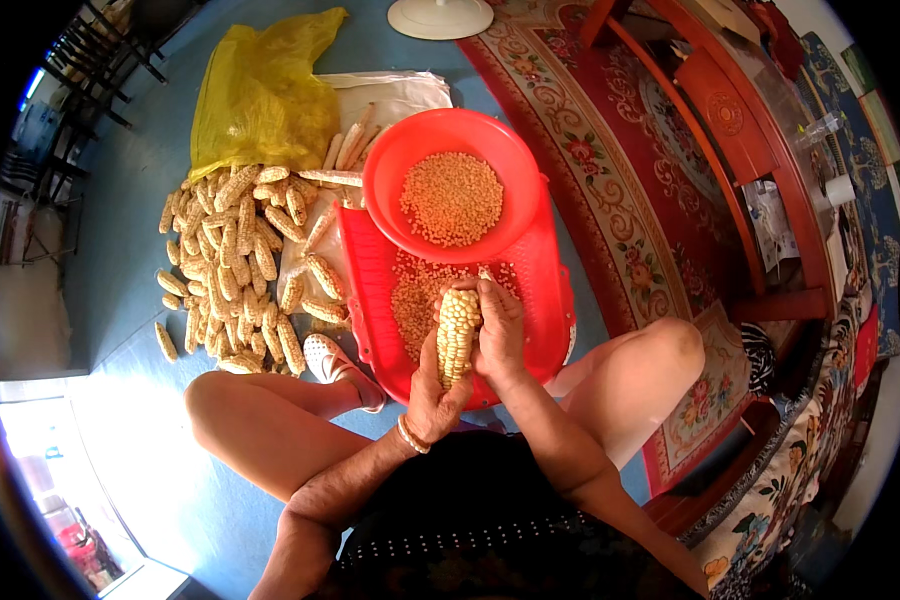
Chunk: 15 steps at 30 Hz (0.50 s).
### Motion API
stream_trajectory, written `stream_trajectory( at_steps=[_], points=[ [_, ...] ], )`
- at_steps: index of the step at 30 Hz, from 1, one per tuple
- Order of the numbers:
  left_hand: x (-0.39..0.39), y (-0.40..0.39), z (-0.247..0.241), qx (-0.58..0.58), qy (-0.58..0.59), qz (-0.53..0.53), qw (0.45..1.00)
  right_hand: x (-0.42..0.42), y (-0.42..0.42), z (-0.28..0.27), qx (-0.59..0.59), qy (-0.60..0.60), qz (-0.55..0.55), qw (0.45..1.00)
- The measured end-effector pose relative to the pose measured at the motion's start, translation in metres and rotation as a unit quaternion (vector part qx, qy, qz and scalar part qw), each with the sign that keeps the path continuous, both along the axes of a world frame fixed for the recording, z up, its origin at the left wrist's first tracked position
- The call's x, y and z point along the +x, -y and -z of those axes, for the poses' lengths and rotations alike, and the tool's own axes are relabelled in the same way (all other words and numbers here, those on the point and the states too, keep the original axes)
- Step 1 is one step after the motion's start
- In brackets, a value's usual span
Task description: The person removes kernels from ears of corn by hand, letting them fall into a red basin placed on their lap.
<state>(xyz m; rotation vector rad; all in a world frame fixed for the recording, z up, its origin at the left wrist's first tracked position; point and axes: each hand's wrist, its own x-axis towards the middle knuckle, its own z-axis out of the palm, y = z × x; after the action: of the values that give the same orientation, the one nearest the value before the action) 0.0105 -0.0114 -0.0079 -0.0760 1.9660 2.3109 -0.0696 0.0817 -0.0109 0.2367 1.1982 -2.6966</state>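
Observation:
An ear of dried corn (457, 337) stands nearly lengthwise between my two hands, over a red plastic basket (367, 300). My left hand (433, 394), with a beaded bracelet at its wrist, is closed around its lower part. My right hand (497, 330) grips its right side and upper end; a small pale piece shows by the fingertips. Loose corn kernels (412, 300) lie in the basket below. On the basket's far end rests a round red basin (525, 202) holding more kernels (452, 199).
At the left lies a large pile of corn ears (229, 262), spilling from a yellow woven sack (262, 105). Pale cobs (356, 142) lie on a white sack (397, 86) behind the basin. A patterned red rug (607, 165) and a wooden table (727, 120) are at the right.

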Motion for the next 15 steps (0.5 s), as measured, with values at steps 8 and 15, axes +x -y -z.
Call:
stream_trajectory(
  at_steps=[8, 15],
  points=[
    [-0.002, -0.002, -0.004, -0.089, -0.052, -0.008, 0.995, -0.001, 0.002, -0.004, 0.010, 0.013, 0.018, 1.000],
    [0.002, -0.002, 0.000, -0.083, -0.057, -0.012, 0.995, -0.003, 0.000, -0.001, -0.046, 0.043, 0.008, 0.998]
  ],
)
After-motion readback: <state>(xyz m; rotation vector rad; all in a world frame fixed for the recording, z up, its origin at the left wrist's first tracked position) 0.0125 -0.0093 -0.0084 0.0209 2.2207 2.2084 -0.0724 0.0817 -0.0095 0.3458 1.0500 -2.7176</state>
